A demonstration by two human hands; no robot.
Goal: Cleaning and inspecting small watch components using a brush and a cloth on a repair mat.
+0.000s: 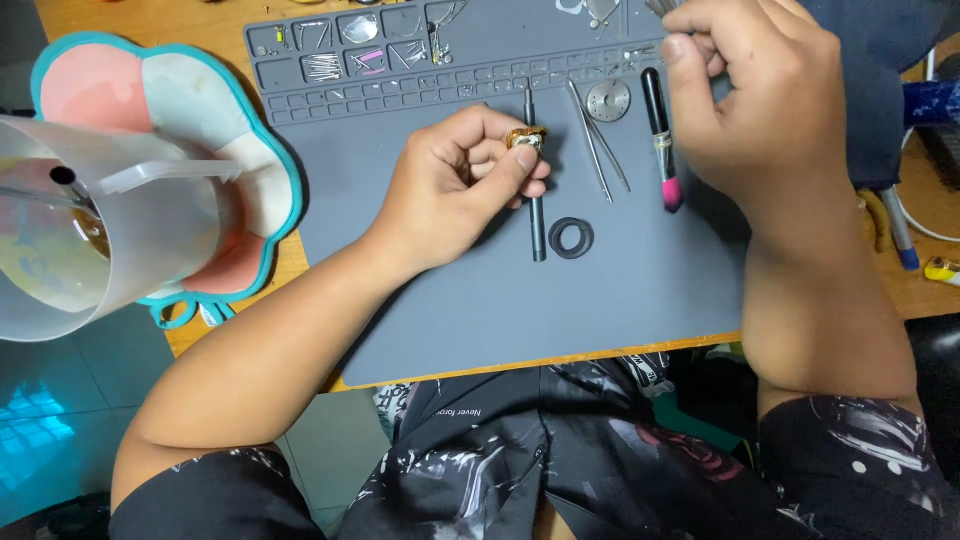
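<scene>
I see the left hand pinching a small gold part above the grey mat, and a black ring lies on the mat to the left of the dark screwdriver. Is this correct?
Not quite: in the head view the black ring lies right of the screwdriver, not left. The left hand does pinch the gold part above the mat.

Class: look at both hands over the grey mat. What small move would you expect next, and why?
Probably the right hand comes down toward the left hand. The left pinches a small gold-coloured part just above the grey mat, while the right, raised near the tray compartments, grips something thin; what it is cannot be told.
</scene>
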